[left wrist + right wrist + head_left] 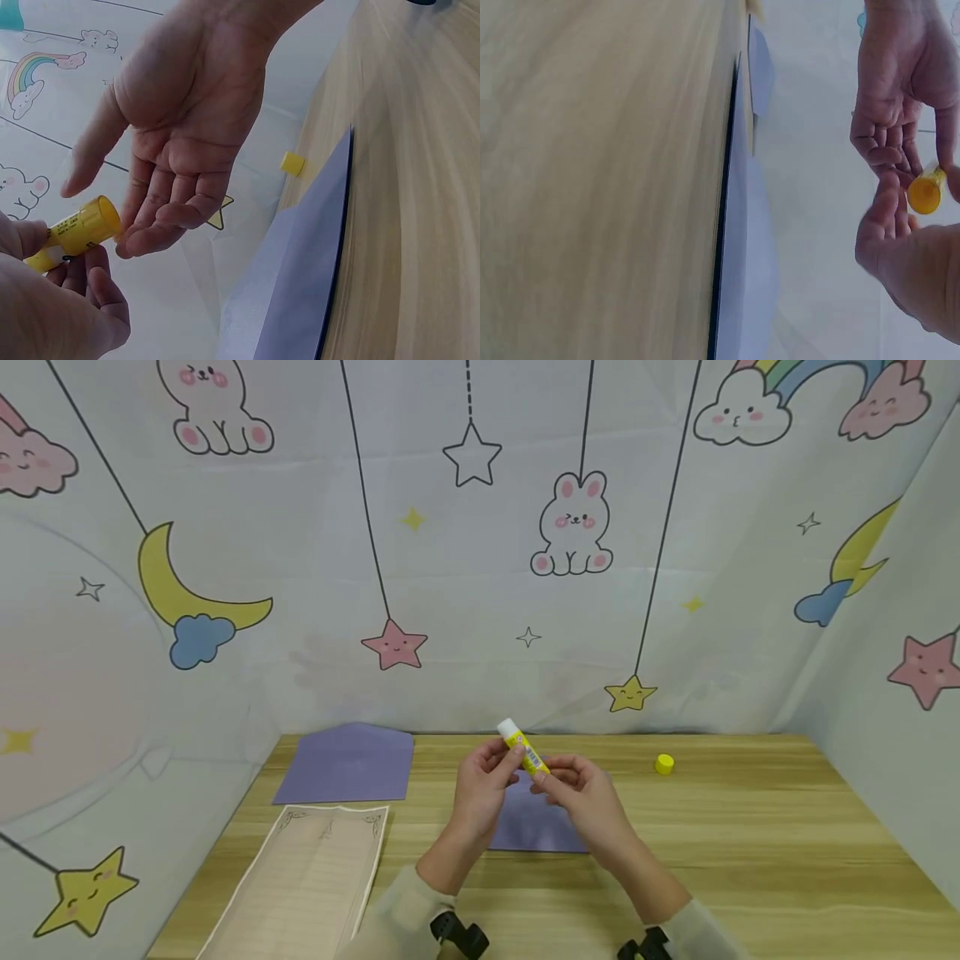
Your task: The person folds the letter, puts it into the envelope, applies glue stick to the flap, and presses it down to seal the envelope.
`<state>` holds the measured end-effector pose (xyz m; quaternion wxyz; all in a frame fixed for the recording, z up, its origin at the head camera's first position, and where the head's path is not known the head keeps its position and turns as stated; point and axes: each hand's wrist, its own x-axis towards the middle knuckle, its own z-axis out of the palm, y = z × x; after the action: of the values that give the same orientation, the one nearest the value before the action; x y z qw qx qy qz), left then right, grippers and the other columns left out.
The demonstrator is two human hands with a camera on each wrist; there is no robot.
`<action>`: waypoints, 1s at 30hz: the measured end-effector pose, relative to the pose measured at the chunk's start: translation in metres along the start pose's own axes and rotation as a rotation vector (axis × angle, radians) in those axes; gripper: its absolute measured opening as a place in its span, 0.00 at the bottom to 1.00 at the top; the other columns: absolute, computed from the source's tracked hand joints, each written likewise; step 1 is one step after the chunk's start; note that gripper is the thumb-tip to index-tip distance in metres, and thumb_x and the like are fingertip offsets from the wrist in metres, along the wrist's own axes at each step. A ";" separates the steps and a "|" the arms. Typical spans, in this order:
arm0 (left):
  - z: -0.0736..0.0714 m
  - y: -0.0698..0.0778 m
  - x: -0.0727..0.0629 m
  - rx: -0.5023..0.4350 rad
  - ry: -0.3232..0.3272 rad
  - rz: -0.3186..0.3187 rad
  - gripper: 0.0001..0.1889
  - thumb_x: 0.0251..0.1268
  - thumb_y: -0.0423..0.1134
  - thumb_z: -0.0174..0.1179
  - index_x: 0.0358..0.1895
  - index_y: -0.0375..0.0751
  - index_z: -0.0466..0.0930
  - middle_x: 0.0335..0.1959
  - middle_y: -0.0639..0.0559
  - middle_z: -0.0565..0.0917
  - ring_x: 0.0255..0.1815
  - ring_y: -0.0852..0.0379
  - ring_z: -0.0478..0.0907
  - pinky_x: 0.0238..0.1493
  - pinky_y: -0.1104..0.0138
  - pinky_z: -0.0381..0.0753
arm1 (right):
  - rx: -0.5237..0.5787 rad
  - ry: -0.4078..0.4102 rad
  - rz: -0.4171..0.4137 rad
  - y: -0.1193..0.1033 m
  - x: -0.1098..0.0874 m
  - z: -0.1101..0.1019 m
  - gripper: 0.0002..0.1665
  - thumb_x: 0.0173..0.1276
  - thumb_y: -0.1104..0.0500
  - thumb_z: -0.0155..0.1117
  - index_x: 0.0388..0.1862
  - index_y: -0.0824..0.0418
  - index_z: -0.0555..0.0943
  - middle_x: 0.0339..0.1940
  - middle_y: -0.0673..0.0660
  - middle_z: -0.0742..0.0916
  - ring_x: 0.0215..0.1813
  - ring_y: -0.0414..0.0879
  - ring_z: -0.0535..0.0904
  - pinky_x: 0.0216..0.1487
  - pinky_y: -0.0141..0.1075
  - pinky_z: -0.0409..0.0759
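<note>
My left hand [480, 785] pinches a yellow glue stick [527, 753] with a white end, raised over the table and tilted up to the left. In the left wrist view, the stick's round yellow rim [109, 215] faces my right hand [187, 135]. That hand's fingers are loosely bent near the rim, its thumb apart from the stick. A purple envelope [536, 822] lies below both hands, partly hidden by them. The loose yellow cap [664, 764] sits on the table to the right.
At the back left lies another purple envelope [345, 770] with its flap raised. A cream sheet with an ornate border [322, 868] is in front of it. Behind the wooden table [750, 835] hangs a white cloth [480, 568] printed with cartoons.
</note>
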<state>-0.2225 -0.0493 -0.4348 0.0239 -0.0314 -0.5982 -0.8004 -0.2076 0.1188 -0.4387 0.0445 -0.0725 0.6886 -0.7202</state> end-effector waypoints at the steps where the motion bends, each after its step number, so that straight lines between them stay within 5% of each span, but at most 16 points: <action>1: 0.000 0.000 0.000 0.004 0.003 -0.003 0.18 0.77 0.40 0.67 0.59 0.27 0.80 0.47 0.46 0.88 0.46 0.56 0.83 0.48 0.66 0.80 | 0.034 -0.020 0.028 0.000 0.000 -0.001 0.21 0.80 0.56 0.66 0.61 0.71 0.78 0.51 0.66 0.87 0.50 0.53 0.87 0.55 0.42 0.86; 7: 0.000 0.001 0.001 0.014 0.012 -0.005 0.18 0.77 0.40 0.67 0.58 0.28 0.81 0.46 0.47 0.88 0.45 0.56 0.83 0.52 0.61 0.81 | 0.181 -0.113 0.136 0.000 0.002 -0.006 0.27 0.86 0.52 0.58 0.68 0.74 0.75 0.48 0.59 0.90 0.47 0.47 0.88 0.52 0.37 0.85; 21: 0.001 0.001 -0.002 0.006 0.009 0.015 0.16 0.77 0.37 0.66 0.57 0.27 0.81 0.45 0.46 0.88 0.45 0.57 0.83 0.47 0.67 0.79 | 0.022 0.045 -0.016 0.003 -0.001 0.001 0.20 0.72 0.64 0.74 0.58 0.71 0.79 0.54 0.64 0.86 0.52 0.52 0.86 0.56 0.40 0.86; 30: 0.001 0.002 -0.003 0.041 0.016 0.003 0.19 0.78 0.39 0.66 0.61 0.28 0.81 0.48 0.45 0.88 0.46 0.56 0.83 0.50 0.65 0.79 | 0.204 -0.093 0.151 0.002 0.000 -0.003 0.25 0.86 0.52 0.58 0.67 0.71 0.75 0.53 0.62 0.88 0.51 0.49 0.88 0.53 0.38 0.85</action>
<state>-0.2195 -0.0488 -0.4331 0.0306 -0.0257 -0.6144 -0.7880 -0.2085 0.1216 -0.4404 0.1374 -0.0489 0.6126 -0.7769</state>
